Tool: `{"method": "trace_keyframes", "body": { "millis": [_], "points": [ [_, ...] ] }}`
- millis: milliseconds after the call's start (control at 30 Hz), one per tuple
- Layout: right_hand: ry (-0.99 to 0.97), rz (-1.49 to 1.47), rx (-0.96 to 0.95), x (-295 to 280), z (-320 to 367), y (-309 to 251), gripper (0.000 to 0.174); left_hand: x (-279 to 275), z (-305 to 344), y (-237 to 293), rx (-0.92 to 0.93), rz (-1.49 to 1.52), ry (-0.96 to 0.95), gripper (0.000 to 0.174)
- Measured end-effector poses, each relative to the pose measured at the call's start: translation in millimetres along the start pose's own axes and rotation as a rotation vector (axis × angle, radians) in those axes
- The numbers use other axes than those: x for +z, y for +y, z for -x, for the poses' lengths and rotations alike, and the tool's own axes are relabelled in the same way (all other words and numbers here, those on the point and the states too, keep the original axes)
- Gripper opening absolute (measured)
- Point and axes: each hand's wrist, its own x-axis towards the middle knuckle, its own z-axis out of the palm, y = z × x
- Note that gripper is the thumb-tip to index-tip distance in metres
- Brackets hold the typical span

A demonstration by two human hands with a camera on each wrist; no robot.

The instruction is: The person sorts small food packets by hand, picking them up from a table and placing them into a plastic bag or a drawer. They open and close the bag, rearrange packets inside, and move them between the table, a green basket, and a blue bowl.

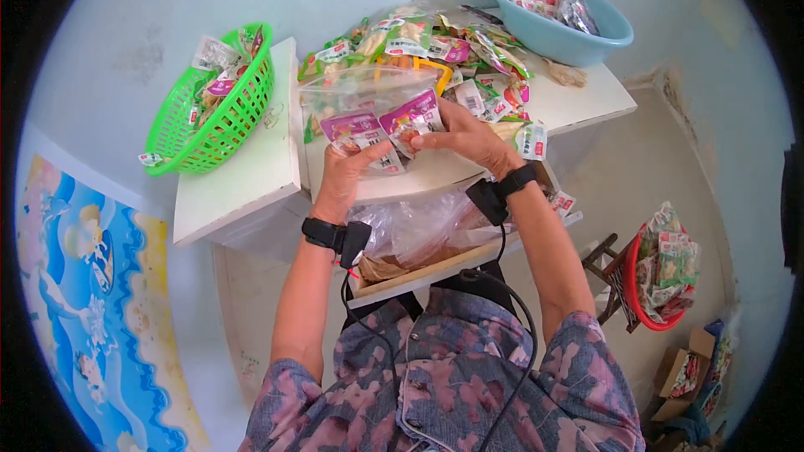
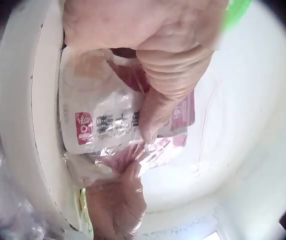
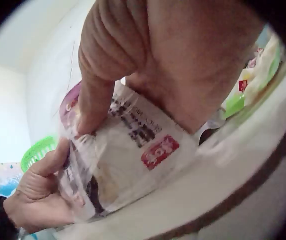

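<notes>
Over the front of the white table (image 1: 226,192), my left hand (image 1: 339,184) holds a purple-and-white snack packet (image 1: 347,132) with the thumb on its face. My right hand (image 1: 473,138) pinches a similar purple packet (image 1: 412,117) just to the right, thumb in front. The two packets overlap at their neighbouring edges. Right behind them a clear plastic bag (image 1: 335,88) stands up, its top edge above the packets. In the right wrist view, the white part of the right packet (image 3: 133,145) carries a red label and dark print.
A heap of snack packets (image 1: 402,38) covers the table's back. A green basket (image 1: 213,130) stands at left and a blue basin (image 1: 578,50) at back right, both holding packets. Below the tabletop, an open drawer (image 1: 435,266) contains clear plastic. A red basin (image 1: 632,285) with packets sits at right.
</notes>
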Motion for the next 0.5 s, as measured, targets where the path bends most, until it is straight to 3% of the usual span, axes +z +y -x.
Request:
{"method": "trace_keyframes", "body": {
  "millis": [100, 200, 300, 500],
  "points": [
    [0.149, -0.123, -0.142, 17, -1, 12, 0.065, 3, -3, -7, 0.023, -0.026, 0.052, 0.037],
    [0.259, -0.053, -0.202, 26, -5, 22, 0.060, -4, -8, -18, 0.115, -0.166, 0.077, 0.037],
    [0.252, -0.165, -0.186, 28, -3, 27, 0.057, 6, 1, -4, 0.012, -0.107, 0.051, 0.038],
    [0.157, -0.050, -0.116, 16, -3, 9, 0.060, 0, 0, 9, 0.110, -0.230, 0.006, 0.045]
  ]
}}
